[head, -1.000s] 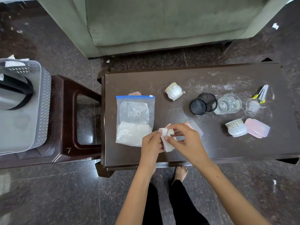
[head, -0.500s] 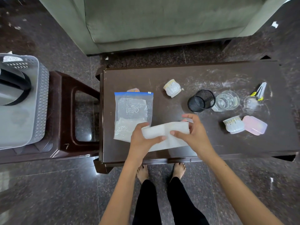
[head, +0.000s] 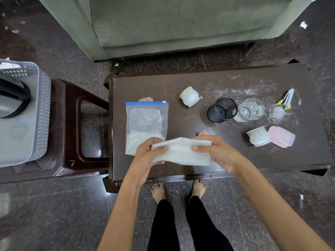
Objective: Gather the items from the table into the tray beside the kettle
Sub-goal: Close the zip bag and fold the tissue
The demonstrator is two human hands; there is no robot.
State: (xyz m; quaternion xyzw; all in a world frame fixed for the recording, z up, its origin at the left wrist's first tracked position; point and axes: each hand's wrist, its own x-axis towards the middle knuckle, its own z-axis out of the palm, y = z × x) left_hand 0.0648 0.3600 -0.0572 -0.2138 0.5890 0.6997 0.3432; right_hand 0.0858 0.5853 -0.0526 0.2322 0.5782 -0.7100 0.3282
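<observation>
Over the near edge of the dark brown table [head: 217,84] I hold a white wipe [head: 181,151] stretched flat. My left hand [head: 146,156] pinches its left end and my right hand [head: 219,151] its right end. A clear zip bag [head: 146,122] with white contents lies just left of the wipe. Further right are two white ribbed cups [head: 190,96] [head: 258,135], a black mesh holder [head: 222,110], a glass jar [head: 250,110], a pink box [head: 281,136] and a small clip [head: 286,99]. The grey tray [head: 36,124] with the kettle [head: 10,98] is at far left.
The tray rests on a brown stool [head: 81,138] to the left of the table. A green sofa [head: 172,24] stands behind the table. My bare feet [head: 179,189] are on the dark floor below the table's near edge.
The wipe was folded small between my fingers a second ago. My hands have drawn apart and opened it out to a wide flat strip.
</observation>
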